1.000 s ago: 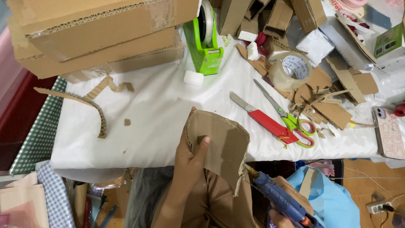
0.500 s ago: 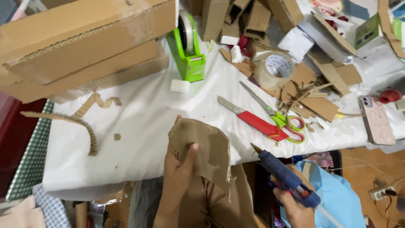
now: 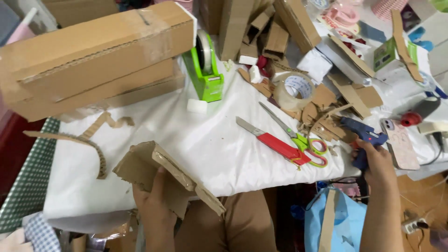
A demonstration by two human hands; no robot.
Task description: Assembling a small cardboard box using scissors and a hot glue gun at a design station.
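The torn cardboard piece (image 3: 158, 175) hung over the white table's (image 3: 177, 135) near edge, gripped by the left hand (image 3: 154, 203). At three o'clock, the right hand (image 3: 375, 163) was wrapped around a blue glue gun (image 3: 361, 135). Scissors (image 3: 298, 137) and a red-handled knife (image 3: 275, 142) lay between.

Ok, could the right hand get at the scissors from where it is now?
Probably yes. The scissors lie in the open on the white cloth, with nothing between them and the right hand, but that hand is wrapped around the blue glue gun, so it isn't free.
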